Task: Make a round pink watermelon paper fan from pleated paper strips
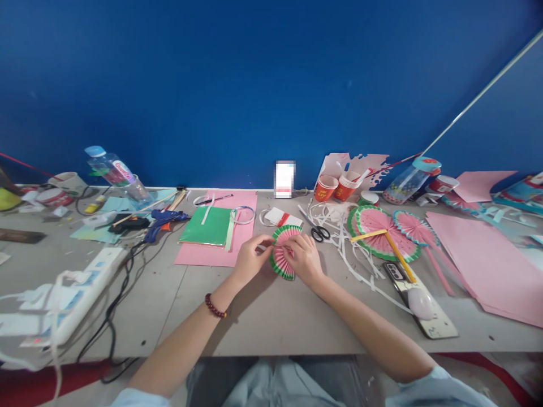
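Observation:
Both my hands hold a pleated pink paper fan with a green scalloped edge (283, 242), spread almost into a circle over the grey table (263, 316). My left hand (250, 257) pinches the fan's left side, fingers closed on the pleats. My right hand (303, 257) grips its right side, fingers curled over the folds. A bead bracelet (215, 307) circles my left wrist.
Green and pink paper sheets (212, 229) lie behind my hands, black scissors (319, 232) and white paper strips to the right. Finished watermelon fans (379, 229), a ruler (424, 308), paper cups (326, 187), a blue glue gun (163, 223) and a power strip (80, 288) surround them.

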`<state>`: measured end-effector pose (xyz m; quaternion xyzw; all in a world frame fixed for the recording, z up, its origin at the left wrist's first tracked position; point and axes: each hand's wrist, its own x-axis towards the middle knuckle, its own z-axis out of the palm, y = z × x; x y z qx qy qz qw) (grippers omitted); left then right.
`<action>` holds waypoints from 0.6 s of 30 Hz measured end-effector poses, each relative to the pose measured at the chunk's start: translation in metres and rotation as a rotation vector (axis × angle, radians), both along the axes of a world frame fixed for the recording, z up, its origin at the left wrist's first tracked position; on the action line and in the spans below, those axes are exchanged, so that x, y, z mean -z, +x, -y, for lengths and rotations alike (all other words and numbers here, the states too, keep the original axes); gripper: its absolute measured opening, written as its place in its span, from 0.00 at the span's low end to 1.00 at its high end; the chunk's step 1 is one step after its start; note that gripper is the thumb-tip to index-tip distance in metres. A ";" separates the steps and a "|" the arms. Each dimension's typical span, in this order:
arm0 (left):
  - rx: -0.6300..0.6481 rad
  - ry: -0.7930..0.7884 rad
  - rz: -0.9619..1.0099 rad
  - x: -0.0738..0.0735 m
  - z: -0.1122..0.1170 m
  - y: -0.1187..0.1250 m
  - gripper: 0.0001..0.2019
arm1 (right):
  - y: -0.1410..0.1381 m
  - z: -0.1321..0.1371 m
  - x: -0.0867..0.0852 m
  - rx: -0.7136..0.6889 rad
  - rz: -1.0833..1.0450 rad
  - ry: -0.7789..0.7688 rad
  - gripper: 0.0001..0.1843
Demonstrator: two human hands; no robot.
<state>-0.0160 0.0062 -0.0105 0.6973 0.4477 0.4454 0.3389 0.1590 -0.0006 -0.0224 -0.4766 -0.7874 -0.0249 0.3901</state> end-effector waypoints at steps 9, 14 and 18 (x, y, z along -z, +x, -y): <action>0.005 0.121 -0.109 -0.004 0.002 -0.001 0.06 | -0.001 0.000 0.000 -0.009 0.021 0.037 0.06; -0.022 0.163 -0.111 -0.002 0.000 -0.002 0.06 | 0.001 0.000 -0.001 0.009 0.031 -0.029 0.08; -0.036 0.187 -0.107 -0.002 0.000 -0.003 0.07 | 0.003 -0.002 -0.002 0.036 0.073 -0.002 0.10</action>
